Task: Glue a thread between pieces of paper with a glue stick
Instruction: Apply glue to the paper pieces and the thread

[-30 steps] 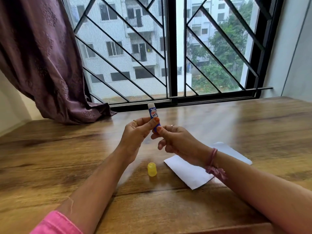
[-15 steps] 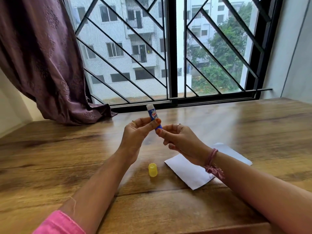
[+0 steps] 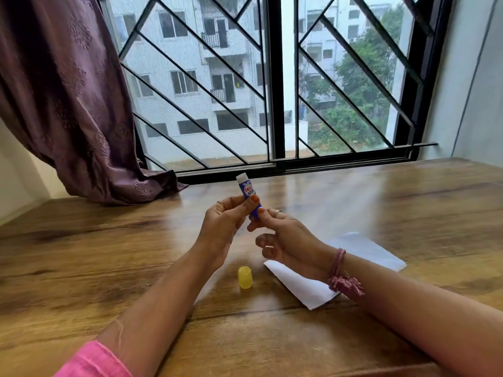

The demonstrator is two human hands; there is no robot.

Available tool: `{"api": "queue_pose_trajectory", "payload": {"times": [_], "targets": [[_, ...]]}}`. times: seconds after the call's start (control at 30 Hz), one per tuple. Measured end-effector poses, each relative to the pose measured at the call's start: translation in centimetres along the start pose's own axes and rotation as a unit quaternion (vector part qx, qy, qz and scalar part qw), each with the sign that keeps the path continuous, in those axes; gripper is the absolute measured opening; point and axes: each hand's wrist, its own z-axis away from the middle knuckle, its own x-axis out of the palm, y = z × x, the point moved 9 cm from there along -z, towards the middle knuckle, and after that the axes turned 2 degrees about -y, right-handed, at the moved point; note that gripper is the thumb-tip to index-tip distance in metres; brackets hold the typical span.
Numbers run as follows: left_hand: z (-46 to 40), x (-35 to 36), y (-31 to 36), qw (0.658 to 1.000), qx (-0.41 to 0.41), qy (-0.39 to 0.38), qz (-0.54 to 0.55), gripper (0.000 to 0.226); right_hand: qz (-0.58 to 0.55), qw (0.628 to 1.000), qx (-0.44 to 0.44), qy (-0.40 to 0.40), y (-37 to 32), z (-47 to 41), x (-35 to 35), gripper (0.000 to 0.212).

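A home: curtain (image 3: 73,104), barred window (image 3: 275,83), wooden table (image 3: 408,208) facing apartments.

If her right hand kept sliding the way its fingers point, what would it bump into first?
Probably the left hand. The right hand points left, pinching the base of the glue stick, which the left hand also holds; the two look nearly touching, though depth is unclear.

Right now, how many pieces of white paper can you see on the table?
1 for certain: the white paper lies flat on the wooden table, right of the yellow cap, partly hidden by the right hand. More sheets may be stacked; I cannot tell.
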Motion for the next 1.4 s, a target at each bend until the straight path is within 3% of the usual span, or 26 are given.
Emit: {"api": "queue_pose_trajectory", "payload": {"times": [0.2,0.57,0.93,1.07,1.23,1.4], "targets": [[0.0,0.6,-0.1,1.000,0.003,-0.009,0.003,0.033,-0.123,0.989,0.084,-0.015,1.1,-0.2,0.1,0.040],[0.0,0.3,0.1,0.999,0.008,0.001,0.034,0.029,-0.095,0.994,0.030,0.034,-0.4,-0.1,-1.4,0.025],[0.0,0.9,-0.2,1.000,0.008,-0.018,-0.001,0.030,-0.082,0.990,0.108,0.021,1.2,-0.1,-1.3,0.049],[0.1,0.3,0.0,1.000,0.012,-0.006,0.004,0.027,-0.078,0.993,0.092,0.004,0.7,-0.1,-1.1,0.047],[0.1,0.4,0.3,1.000,0.011,-0.011,0.013,0.026,-0.118,0.991,0.068,-0.020,0.3,-0.4,-0.5,0.028],[0.1,0.6,0.4,1.000,0.012,-0.010,0.012,0.025,-0.073,0.996,0.050,0.002,0.7,-0.4,-0.7,0.038]]}}
